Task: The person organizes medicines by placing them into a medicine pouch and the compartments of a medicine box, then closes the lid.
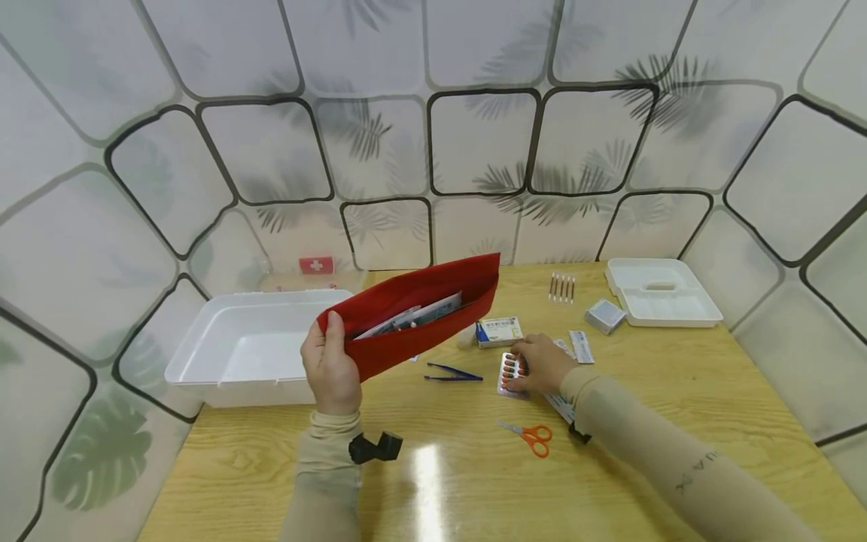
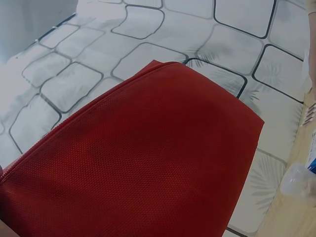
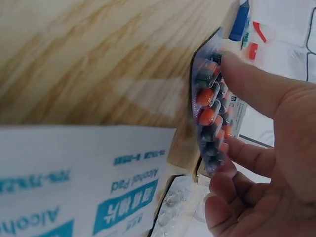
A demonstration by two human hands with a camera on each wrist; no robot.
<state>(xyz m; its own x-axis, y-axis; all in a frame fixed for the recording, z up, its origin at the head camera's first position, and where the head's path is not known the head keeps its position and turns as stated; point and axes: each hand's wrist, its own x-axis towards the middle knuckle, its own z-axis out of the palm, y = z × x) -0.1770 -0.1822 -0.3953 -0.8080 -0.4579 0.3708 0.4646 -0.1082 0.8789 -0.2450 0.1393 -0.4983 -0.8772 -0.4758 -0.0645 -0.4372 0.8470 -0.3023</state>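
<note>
My left hand [image 1: 332,369] grips one end of a red zip pouch [image 1: 406,348], thumb over its rim, and holds it up off the table. The pouch's mouth gapes, and white packets [image 1: 433,309] show inside. In the left wrist view the pouch [image 2: 143,148] fills most of the picture. My right hand [image 1: 545,363] holds a blister pack of capsules [image 1: 509,375] at the tabletop. Seen from the right wrist, thumb and fingers grip opposite ends of the blister pack [image 3: 210,108], which stands tilted on edge. Its capsules are orange and dark green.
Blue tweezers [image 1: 454,373] and orange-handled scissors [image 1: 535,438] lie nearby. Behind are a medicine box [image 1: 499,332], a small box [image 1: 605,316], cotton swabs [image 1: 561,287] and a white tray [image 1: 667,301]. An alcohol pad packet [image 3: 98,182] is close. A white bin [image 1: 250,354] stands left.
</note>
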